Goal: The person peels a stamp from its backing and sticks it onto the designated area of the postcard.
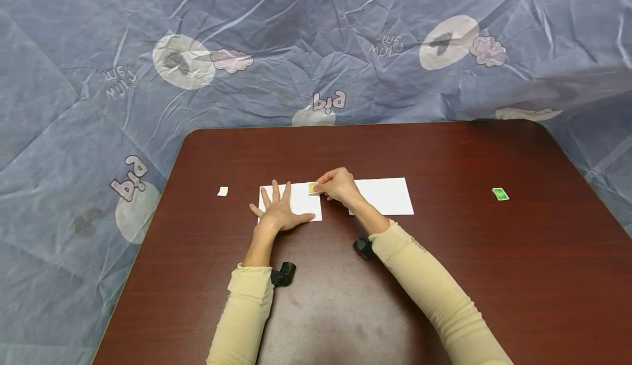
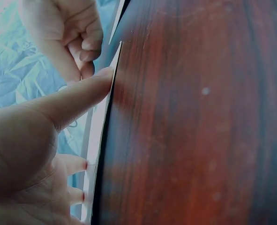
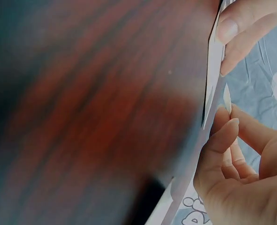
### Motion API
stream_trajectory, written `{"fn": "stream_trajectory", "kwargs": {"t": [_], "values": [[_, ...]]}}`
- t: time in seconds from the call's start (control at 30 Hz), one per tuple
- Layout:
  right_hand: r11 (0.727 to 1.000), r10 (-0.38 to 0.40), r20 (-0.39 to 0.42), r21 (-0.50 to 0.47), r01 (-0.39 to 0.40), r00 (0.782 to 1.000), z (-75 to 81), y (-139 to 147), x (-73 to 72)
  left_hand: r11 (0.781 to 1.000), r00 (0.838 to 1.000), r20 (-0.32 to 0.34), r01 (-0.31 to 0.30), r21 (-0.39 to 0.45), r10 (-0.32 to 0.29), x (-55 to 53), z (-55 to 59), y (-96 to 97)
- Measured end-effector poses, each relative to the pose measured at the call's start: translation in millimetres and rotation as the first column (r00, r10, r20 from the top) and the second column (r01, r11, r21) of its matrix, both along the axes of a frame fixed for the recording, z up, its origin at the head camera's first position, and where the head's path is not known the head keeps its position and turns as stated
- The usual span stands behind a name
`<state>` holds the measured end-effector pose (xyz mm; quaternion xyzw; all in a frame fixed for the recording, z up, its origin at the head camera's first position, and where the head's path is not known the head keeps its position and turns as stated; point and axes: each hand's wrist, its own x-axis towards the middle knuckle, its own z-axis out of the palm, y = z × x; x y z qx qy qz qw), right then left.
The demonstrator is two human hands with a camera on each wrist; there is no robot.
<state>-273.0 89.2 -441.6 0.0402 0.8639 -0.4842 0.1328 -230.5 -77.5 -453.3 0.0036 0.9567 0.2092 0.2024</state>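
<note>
My left hand (image 1: 280,213) lies with fingers spread on a white sheet of paper (image 1: 299,206), its thumb (image 2: 89,91) reaching along the near edge. At the sheet's far right corner, my right hand (image 1: 340,185) pinches a small yellow square sticker (image 1: 313,188) between thumb and forefinger. Seen from the right wrist, the sticker (image 3: 227,98) shows edge-on as a thin pale sliver above the fingertips. Part of the yellow square is hidden by the right fingers. Whether it touches the sheet, I cannot tell.
A second white sheet (image 1: 382,196) lies to the right, partly behind the right hand. On the far right of the brown table (image 1: 444,156) are small green squares (image 1: 500,194), apparently stacked. A small white paper piece (image 1: 223,191) lies on the left. Blue patterned cloth (image 1: 276,35) hangs behind.
</note>
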Motion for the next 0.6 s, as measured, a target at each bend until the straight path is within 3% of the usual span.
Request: {"fn": "stream_trajectory", "kwargs": {"t": [0.23, 0.6], "values": [[1.000, 0.001, 0.014, 0.000, -0.001, 1.000, -0.1, -6, -7.1, 1.000, 1.000, -0.002, 0.001, 0.002, -0.001, -1.5, 1.4, 1.6], [0.995, 0.011, 0.046, 0.096, -0.015, 0.999, 2.3, -14, -17.4, 1.000, 0.999, 0.022, 0.024, -0.003, -0.024, -2.5, 0.5, -0.5]]}}
